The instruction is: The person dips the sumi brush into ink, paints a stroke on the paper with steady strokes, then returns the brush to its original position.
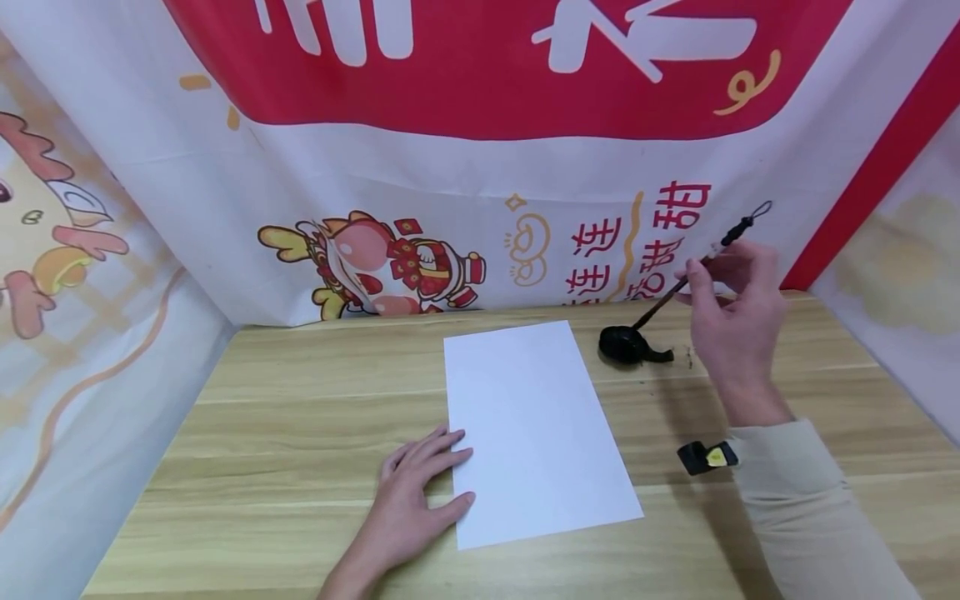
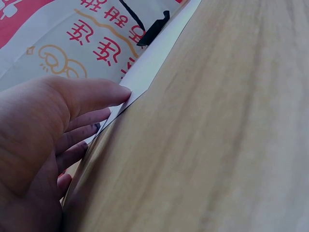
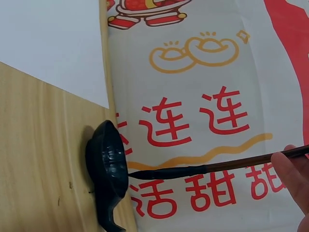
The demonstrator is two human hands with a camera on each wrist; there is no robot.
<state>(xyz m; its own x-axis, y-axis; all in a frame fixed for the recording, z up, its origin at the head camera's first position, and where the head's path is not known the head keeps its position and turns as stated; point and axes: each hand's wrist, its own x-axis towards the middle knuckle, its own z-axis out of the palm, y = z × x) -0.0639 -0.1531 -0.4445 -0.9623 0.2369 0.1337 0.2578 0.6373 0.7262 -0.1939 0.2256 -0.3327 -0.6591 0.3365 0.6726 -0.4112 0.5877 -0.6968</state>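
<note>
My right hand [image 1: 738, 304] pinches a calligraphy brush [image 1: 670, 293] partway up its dark handle, a hanging loop at its upper end. The brush slants down to a small black ink dish [image 1: 622, 345] with a curved handle. In the right wrist view the black pointed bristles [image 3: 166, 172] reach right at the rim of the dish [image 3: 107, 159]. My left hand [image 1: 416, 498] lies with fingers spread at the left edge of a blank white sheet of paper [image 1: 536, 433]. Its thumb and fingertips rest on that edge, also seen in the left wrist view.
The wooden table [image 1: 300, 417] meets a printed white and red cloth [image 1: 465, 183] along its back edge. Small dark specks [image 1: 688, 357] mark the wood beside the ink dish. A black wrist device with a yellow label [image 1: 708, 457] sits at the right sleeve.
</note>
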